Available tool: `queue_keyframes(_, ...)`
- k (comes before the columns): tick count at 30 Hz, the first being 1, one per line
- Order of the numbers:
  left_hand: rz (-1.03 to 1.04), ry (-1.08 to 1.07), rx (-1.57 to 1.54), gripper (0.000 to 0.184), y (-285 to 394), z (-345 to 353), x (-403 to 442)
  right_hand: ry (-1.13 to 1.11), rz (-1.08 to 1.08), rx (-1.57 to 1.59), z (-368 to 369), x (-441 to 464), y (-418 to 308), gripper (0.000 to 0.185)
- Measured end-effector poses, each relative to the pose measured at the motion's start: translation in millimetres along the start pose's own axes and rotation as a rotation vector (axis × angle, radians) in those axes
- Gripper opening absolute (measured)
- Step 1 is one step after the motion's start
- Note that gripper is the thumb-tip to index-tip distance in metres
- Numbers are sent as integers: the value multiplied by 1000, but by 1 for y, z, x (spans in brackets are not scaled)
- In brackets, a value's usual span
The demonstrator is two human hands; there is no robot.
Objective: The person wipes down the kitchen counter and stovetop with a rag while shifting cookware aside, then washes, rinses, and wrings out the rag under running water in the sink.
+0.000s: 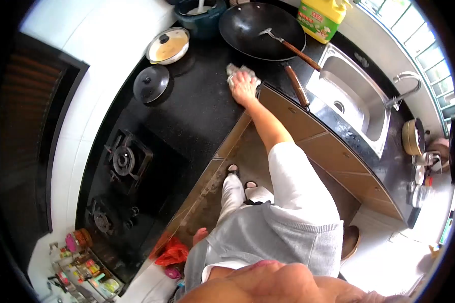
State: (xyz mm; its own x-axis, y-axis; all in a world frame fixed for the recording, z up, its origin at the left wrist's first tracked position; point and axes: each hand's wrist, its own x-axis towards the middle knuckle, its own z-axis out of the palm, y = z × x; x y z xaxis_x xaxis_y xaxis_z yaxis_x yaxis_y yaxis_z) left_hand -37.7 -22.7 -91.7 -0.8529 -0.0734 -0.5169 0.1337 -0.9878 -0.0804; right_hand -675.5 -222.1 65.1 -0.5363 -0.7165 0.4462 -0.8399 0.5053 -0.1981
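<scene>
My right hand [244, 90] presses a crumpled pale cloth [232, 70] onto the black countertop [197, 108], close to its inner corner, with the fingers over the cloth. Just beyond it sits a large black wok [240, 30], and a metal spatula [288, 45] with a wooden handle lies across that wok. The wok's wooden handle [297, 87] sticks out to the right of my hand. Down by my left side, only a small part of my left hand [200, 235] shows beside the grey vest. Its fingers are mostly hidden.
A lidded pot [169, 46], a dark lid [151, 84] and a gas stove [124, 160] are on the left counter. To the right is a steel sink [346, 93]. Behind the wok stands a yellow jug [322, 17]. A red bag [173, 252] hangs low at left.
</scene>
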Motion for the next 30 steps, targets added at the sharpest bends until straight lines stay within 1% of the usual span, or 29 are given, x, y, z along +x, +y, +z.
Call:
queue_keyframes(1,31,114,44,17,5,9,2,-11,69,-11,-5,6,13,30)
queue_keyframes(2,113,315,132,17,8,17,3,104,70,-61,-3,9,29,33)
queue_keyframes(3,325,519,612,19,15,12,15,105,115,-53,-11,8,40,33)
queue_keyframes(4,310,501,629,19,31,8,29,107,153,-51,-20,8,52,32)
queue_keyframes(5,314,507,895,21,39,26,41,133,193,-72,-21,6,63,35)
queue_keyframes(6,316,506,1162,24,47,83,54,132,205,-89,-22,6,72,35)
queue_keyframes(7,217,655,1621,29,58,151,60,142,257,-106,-23,7,80,36)
queue_keyframes(8,200,640,1643,29,72,159,67,151,318,-121,-23,6,86,36)
queue_keyframes(9,174,592,1495,30,86,165,71,126,376,-65,-25,5,90,36)
queue_keyframes(10,139,542,1350,31,98,192,81,-36,495,12,-47,7,85,38)
queue_keyframes(11,160,466,1600,33,104,220,85,-30,567,132,-45,4,93,38)
queue_keyframes(12,128,438,1626,33,111,236,91,-18,632,253,-40,-2,102,39)
queue_keyframes(13,18,439,1562,32,118,247,98,167,513,-64,-37,-8,109,41)
queue_keyframes(14,-90,444,1495,32,123,253,106,203,480,-131,-37,-20,120,40)
queue_keyframes(15,-119,426,1514,32,129,242,113,289,446,-178,-38,-32,130,39)
queue_keyframes(16,-148,324,1560,31,134,225,119,369,409,-229,-41,-47,141,38)
queue_keyframes(17,-179,217,1601,30,137,215,127,241,500,-141,-59,-59,149,36)
queue_keyframes(18,-215,195,1610,30,139,223,134,171,521,-335,-65,-72,162,36)
queue_keyframes(20,-173,248,1510,28,128,285,152,198,550,-316,-87,-107,188,37)
queue_keyframes(21,-155,271,1547,26,120,319,162,200,595,-345,-109,-121,192,39)
queue_keyframes(23,-144,329,1416,26,114,363,194,197,630,-419,-134,-162,224,41)
queue_keyframes(24,-105,236,1369,28,106,393,213,182,640,-504,-151,-181,236,41)
queue_keyframes(25,-71,209,1345,29,96,417,236,167,639,-561,-176,-194,245,39)
queue_keyframes(26,-57,175,1280,33,87,434,262,131,673,-564,-201,-207,260,38)
queue_keyframes(27,-50,112,1211,42,76,455,286,178,665,-546,-216,-223,274,37)
queue_keyframes(28,-21,45,1153,48,65,473,312,184,639,-616,-212,-251,301,38)
queue_keyframes(29,-16,-1,1093,53,55,489,337,167,616,-590,-219,-268,322,40)
queue_keyframes(30,14,19,1039,54,44,504,364,103,731,-543,-227,-272,329,40)
